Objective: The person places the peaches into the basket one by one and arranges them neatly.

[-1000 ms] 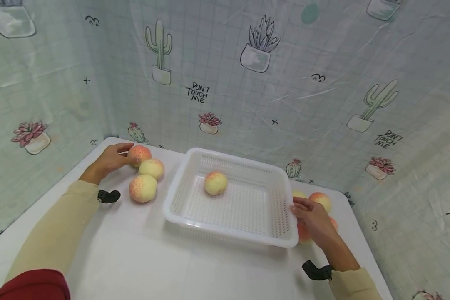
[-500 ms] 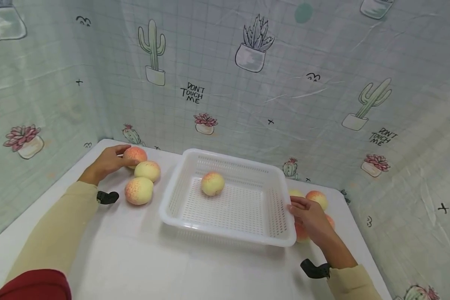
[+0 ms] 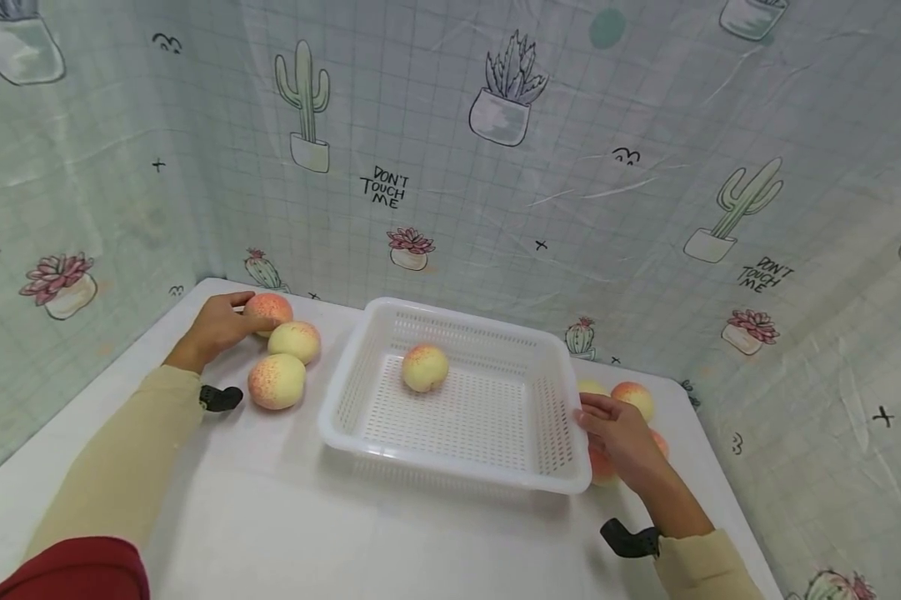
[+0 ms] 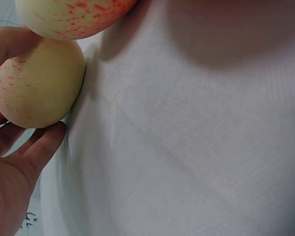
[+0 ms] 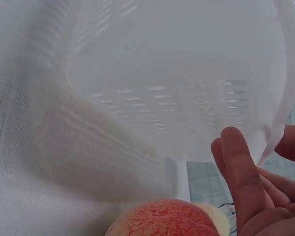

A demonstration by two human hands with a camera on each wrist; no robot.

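At the back left of the table, my left hand (image 3: 221, 327) holds a red-and-yellow peach (image 3: 268, 310) between thumb and fingers. The left wrist view has the thumb across one side of that peach (image 4: 44, 83) and the fingertips on the opposite side. Two more peaches, a pale one (image 3: 296, 343) and a speckled one (image 3: 277, 382), lie close by. With my right hand (image 3: 624, 437) I pinch the right rim of a white plastic basket (image 3: 450, 475). Fingers (image 5: 241, 167) lie along its outer wall, the thumb over the rim. One peach (image 3: 424, 368) sits inside the basket.
Several peaches lie right of the basket, among them a red-topped one (image 3: 633, 400) and a red one (image 3: 603, 467) partly behind the right hand. A cactus-print curtain (image 3: 450, 167) hangs behind and beside the white table (image 3: 345, 542).
The head view has swung slightly, so the table's things appear a little further left. Both hands keep their places on the peach and the basket rim.
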